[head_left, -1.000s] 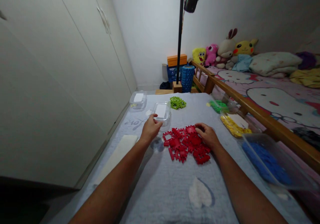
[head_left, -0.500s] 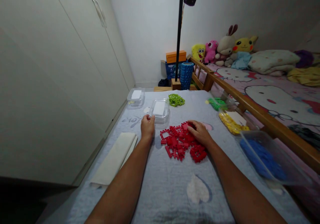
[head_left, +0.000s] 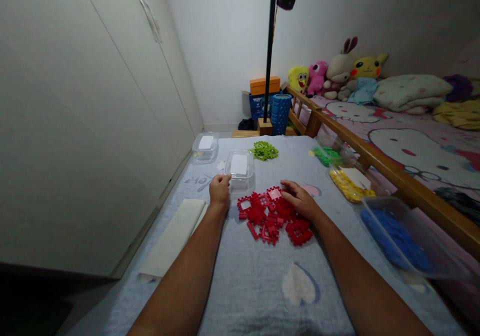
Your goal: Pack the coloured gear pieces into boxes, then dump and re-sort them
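Observation:
A loose heap of red plastic interlocking pieces (head_left: pixel 268 216) lies on the cloth in front of me. My right hand (head_left: pixel 300 198) rests at the heap's far right side, fingers extended and apart, touching the pieces. Beside the near left corner of a clear plastic container (head_left: pixel 240 168) is my left hand (head_left: pixel 219 190). Its fingers are curled together; whether anything is pinched in them is hidden. The container has a white label on its top.
Light-green pieces (head_left: pixel 264 150) lie at the far end. Another clear container (head_left: pixel 205 146) stands far left, and a folded cream cloth (head_left: pixel 174 238) near left. Along the bed rail (head_left: pixel 375 171) are green pieces (head_left: pixel 327 156), yellow pieces (head_left: pixel 347 183) and blue pieces (head_left: pixel 393 238) in clear boxes.
The red heap has shifted slightly left and towards me, and a square piece by my right fingers shows more. My left hand has moved slightly left. The container has barely moved.

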Tool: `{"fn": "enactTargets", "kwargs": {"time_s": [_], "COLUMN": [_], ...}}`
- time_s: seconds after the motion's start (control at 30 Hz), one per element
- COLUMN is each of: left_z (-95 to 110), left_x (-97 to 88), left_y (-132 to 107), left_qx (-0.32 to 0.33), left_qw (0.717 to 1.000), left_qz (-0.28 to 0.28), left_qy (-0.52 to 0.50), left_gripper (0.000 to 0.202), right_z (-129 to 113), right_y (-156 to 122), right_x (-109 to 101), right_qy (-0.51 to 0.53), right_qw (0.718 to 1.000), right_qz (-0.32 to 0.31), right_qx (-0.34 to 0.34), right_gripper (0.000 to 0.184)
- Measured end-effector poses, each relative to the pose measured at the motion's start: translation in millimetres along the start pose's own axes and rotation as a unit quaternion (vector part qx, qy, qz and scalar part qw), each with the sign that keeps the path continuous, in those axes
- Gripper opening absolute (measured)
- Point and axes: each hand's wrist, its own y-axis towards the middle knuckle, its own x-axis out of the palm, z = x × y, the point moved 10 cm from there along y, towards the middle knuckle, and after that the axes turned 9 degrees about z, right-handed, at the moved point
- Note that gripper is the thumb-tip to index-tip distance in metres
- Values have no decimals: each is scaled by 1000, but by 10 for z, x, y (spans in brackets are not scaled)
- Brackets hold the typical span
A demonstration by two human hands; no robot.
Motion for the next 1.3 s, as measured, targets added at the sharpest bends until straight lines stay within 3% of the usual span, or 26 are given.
{"fn": "enactTargets", "kwargs": {"time_s": [0.23, 0.3, 0.4, 0.47, 0.63, 0.7, 0.8, 0.93, 1.17, 1.3], "left_z": [-20, -28, -38, -42, -7, 8, -2, -33, -51, -41], "left_x": [85, 78, 32, -22, -169, -198, -205, -207, -188, -204], "left_y": [-148, -171, -171, -152, -110, -107, -106, -101, -159, -194], "left_qx": [-49, -56, -67, -78, -86, -80, -75, -74, -91, -107], "left_qw": [996, 995, 993, 991, 985, 985, 986, 987, 987, 986], "left_qz": [-37, -32, -15, 3, 49, 56, 55, 54, 40, 33], "left_qy": [-69, -82, -98, -111, -142, -144, -137, -129, -124, -125], "left_gripper": [27, 26, 24, 22, 21, 21, 22, 23, 22, 24], "right_z": [69, -38, -393, -713, -1392, -1482, -1452, -1312, -1036, -955], "right_y": [-5, -4, -56, -161, -593, -706, -767, -684, -442, -383], "right_x": [-39, -79, -84, 93, 922, 1173, 1352, 1235, 815, 723], "right_qy": [17, -19, -131, -199, -273, -293, -319, -346, -397, -404], "right_qw": [999, 1000, 987, 969, 916, 903, 891, 891, 891, 896], "right_qz": [-2, 5, 20, -13, -153, -168, -167, -136, -81, -65], "right_qx": [37, -2, -92, -147, -250, -266, -277, -261, -204, -173], "right_gripper": [50, 47, 42, 43, 50, 61, 53, 34, 27, 26]}}
